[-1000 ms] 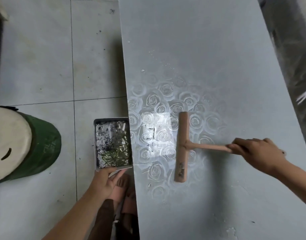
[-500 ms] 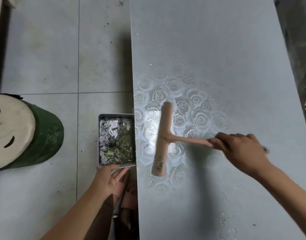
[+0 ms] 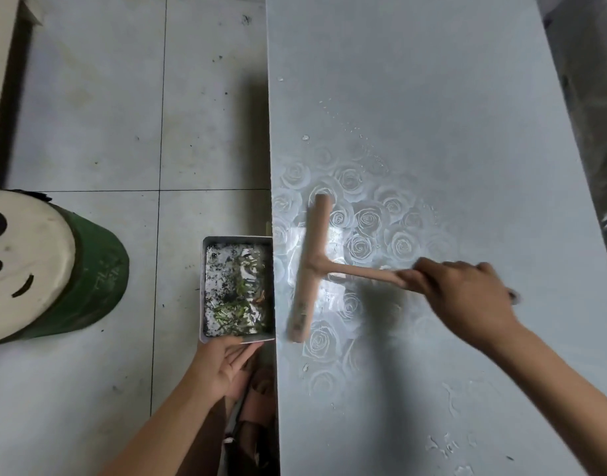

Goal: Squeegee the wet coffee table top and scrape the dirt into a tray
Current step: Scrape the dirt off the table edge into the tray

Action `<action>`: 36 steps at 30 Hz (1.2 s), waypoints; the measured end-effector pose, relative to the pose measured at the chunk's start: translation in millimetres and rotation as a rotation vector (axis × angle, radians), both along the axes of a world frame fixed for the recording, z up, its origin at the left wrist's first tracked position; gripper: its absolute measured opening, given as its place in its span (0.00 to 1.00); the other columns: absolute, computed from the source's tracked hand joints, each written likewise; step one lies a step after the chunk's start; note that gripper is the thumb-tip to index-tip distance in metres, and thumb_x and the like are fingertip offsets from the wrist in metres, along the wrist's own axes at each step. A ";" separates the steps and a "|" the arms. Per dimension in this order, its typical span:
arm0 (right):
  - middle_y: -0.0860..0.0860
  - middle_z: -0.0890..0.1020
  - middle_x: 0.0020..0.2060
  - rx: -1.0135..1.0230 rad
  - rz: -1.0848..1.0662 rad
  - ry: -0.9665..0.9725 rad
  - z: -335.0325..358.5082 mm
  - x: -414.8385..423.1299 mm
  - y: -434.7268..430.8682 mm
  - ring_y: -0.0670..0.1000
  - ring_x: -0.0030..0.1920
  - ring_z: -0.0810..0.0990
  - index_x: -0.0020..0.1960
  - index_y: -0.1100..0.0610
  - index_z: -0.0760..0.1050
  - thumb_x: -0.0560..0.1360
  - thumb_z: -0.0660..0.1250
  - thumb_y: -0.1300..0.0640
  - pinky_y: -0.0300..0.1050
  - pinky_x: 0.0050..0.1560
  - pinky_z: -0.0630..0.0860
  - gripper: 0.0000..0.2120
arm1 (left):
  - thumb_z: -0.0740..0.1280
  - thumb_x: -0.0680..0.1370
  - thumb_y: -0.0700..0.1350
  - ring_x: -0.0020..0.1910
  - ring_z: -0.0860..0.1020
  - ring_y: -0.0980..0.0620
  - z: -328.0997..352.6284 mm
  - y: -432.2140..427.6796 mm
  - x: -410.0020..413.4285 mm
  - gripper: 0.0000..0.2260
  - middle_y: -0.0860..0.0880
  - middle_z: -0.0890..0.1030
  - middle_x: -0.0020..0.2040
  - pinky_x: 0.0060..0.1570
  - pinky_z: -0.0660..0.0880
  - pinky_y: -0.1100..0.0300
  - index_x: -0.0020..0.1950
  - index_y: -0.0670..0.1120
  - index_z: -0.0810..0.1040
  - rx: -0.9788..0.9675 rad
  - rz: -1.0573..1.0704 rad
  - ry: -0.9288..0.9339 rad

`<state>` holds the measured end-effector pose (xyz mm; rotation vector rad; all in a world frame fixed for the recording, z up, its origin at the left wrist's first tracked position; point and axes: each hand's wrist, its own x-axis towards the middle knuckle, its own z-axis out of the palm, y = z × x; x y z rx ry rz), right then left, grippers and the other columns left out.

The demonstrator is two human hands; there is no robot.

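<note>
A grey coffee table top [image 3: 432, 97] with a rose pattern fills the right half, wet and shiny near its left edge. A wooden T-shaped squeegee [image 3: 310, 269] lies with its blade on the wet patch, a short way in from that edge. My right hand [image 3: 463, 297] grips the end of its handle. A metal tray [image 3: 203, 290] holding water, dark grit and green scraps is pressed against the table's left edge. My left hand [image 3: 226, 362] holds the tray by its near rim, thumb on top.
A green stool [image 3: 89, 280] with a white smiley-face seat stands on the tiled floor at the left. Water drops lie on the table near the front right. My feet show below the tray beside the table edge.
My right hand has swept the squeegee leftward across the wet patch, toward the table edge and the tray. The tray stays at the edge in my left hand.
</note>
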<state>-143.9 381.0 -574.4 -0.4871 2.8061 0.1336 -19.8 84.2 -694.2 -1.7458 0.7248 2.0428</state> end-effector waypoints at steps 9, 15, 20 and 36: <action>0.50 0.83 0.44 0.113 -0.055 -0.078 -25.9 18.5 -47.1 0.54 0.49 0.80 0.52 0.48 0.74 0.80 0.46 0.37 0.48 0.47 0.63 0.22 | 0.56 0.77 0.26 0.34 0.81 0.38 7.2 -1.8 -3.6 0.07 0.31 0.76 0.50 0.33 0.79 0.48 0.47 0.33 0.71 0.025 0.004 -0.025; 0.49 0.81 0.41 0.036 -0.035 -0.038 -6.6 15.2 -41.4 0.54 0.48 0.79 0.52 0.46 0.72 0.80 0.46 0.39 0.49 0.45 0.62 0.19 | 0.56 0.76 0.26 0.30 0.82 0.37 4.4 -4.1 -1.9 0.07 0.31 0.80 0.40 0.31 0.79 0.48 0.50 0.33 0.71 0.035 0.017 -0.014; 0.45 0.75 0.35 0.184 -0.092 -0.183 16.1 39.0 36.8 0.47 0.47 0.79 0.49 0.44 0.68 0.73 0.36 0.32 0.45 0.48 0.67 0.27 | 0.57 0.75 0.25 0.51 0.77 0.32 0.4 -6.2 1.4 0.13 0.31 0.78 0.46 0.33 0.79 0.44 0.56 0.38 0.67 0.038 0.039 -0.014; 0.49 0.80 0.33 0.007 -0.196 -0.076 -2.7 69.7 1.4 0.54 0.40 0.81 0.46 0.48 0.74 0.78 0.54 0.38 0.48 0.41 0.67 0.17 | 0.56 0.76 0.26 0.44 0.78 0.36 -2.5 0.2 24.5 0.18 0.29 0.76 0.54 0.35 0.80 0.46 0.63 0.39 0.65 0.043 0.041 -0.010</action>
